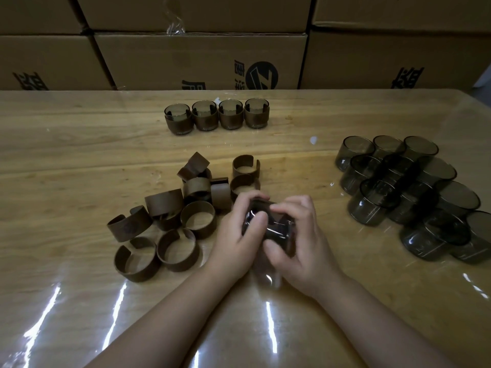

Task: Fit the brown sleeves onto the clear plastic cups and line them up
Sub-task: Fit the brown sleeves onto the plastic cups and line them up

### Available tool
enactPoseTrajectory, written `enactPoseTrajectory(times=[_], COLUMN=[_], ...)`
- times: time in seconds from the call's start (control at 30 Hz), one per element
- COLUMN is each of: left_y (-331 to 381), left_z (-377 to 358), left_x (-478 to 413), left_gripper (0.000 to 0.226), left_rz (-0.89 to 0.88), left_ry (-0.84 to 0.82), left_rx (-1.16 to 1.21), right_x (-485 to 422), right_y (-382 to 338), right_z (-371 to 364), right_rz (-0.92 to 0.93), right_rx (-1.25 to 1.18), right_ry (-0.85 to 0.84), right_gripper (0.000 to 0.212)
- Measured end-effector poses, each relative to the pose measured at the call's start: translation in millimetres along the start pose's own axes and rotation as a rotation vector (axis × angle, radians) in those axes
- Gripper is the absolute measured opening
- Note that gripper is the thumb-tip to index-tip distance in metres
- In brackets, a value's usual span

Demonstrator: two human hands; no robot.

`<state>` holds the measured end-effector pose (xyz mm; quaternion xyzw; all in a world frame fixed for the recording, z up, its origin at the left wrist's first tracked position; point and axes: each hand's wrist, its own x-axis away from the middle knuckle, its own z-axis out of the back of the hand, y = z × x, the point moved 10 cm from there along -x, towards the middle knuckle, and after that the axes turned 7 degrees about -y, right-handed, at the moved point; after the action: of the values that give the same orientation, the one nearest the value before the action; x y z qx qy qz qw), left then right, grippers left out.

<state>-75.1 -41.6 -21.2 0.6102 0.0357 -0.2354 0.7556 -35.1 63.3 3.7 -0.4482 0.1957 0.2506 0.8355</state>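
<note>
Gripping one smoky cup (276,229) low over the table (79,160) with both hands, left hand (236,235) and right hand (297,240) curling fingers tight around it from either side, between the loose sleeves (170,224) and the bare cups (409,189), in front of the finished row (216,115).

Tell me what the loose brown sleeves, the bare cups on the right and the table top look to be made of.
Loose brown sleeves: matte, split rings, likely leather-like or thick card; no shine.
Bare cups: smoky see-through plastic, glossy; highlights on their walls.
Table top: wood grain under what looks like a clear glossy film; streaky light reflections.
</note>
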Motion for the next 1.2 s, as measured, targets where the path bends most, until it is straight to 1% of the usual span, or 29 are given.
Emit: enactPoseTrajectory(times=[0.13,0.2,0.27,0.3,0.4,0.5,0.6,0.7,0.77,0.83,0.9,0.93,1.03,1.1,1.2], left_y=[17,28,40,45,53,53,47,41,38,32,24,20,11,5,-5], left_z=[-6,-7,-6,-6,-9,-11,-11,-12,-12,-12,-12,-12,-14,-15,-10], left_x=[7,8,10,10,12,12,11,10,9,7,3,2,0,-1,-4], left_gripper=[0.034,0.05,0.061,0.062,0.061,0.06,0.054,0.048,0.047,0.056,0.073,0.075,0.066,0.061,0.051], left_rz=[-0.097,-0.158,-0.223,-0.256,-0.349,-0.366,-0.303,-0.265,-0.249,-0.195,-0.131,-0.108,-0.065,-0.021,0.055], left_ry=[-0.002,0.03,0.065,0.076,0.065,0.039,-0.01,-0.041,-0.046,-0.06,-0.078,-0.09,-0.128,-0.14,-0.107], left_rx=[-0.245,-0.356,-0.457,-0.496,-0.619,-0.616,-0.502,-0.436,-0.422,-0.411,-0.394,-0.381,-0.338,-0.293,-0.189], right_x=[1,2,4,6,10,10,12,15,12,9,9,8,7,8,9], right_y=[16,22,32,39,50,50,50,54,51,51,51,50,45,44,42], right_z=[0,-2,-9,-14,-36,-46,-44,-33,-26,-21,-18,-16,-12,-11,-14], right_rz=[-0.12,-0.184,-0.306,-0.377,-0.568,-0.642,-0.612,-0.568,-0.497,-0.465,-0.451,-0.433,-0.396,-0.387,-0.382], right_rx=[-0.237,-0.376,-0.55,-0.647,-0.916,-1.031,-0.94,-0.72,-0.578,-0.463,-0.375,-0.337,-0.242,-0.198,-0.098], right_ry=[0.029,0.039,0.034,0.022,-0.069,-0.163,-0.144,-0.072,-0.073,-0.079,-0.07,-0.066,-0.06,-0.068,-0.124], right_gripper=[0.026,0.024,0.021,0.022,0.035,0.048,0.045,0.045,0.041,0.04,0.04,0.038,0.036,0.042,0.067])
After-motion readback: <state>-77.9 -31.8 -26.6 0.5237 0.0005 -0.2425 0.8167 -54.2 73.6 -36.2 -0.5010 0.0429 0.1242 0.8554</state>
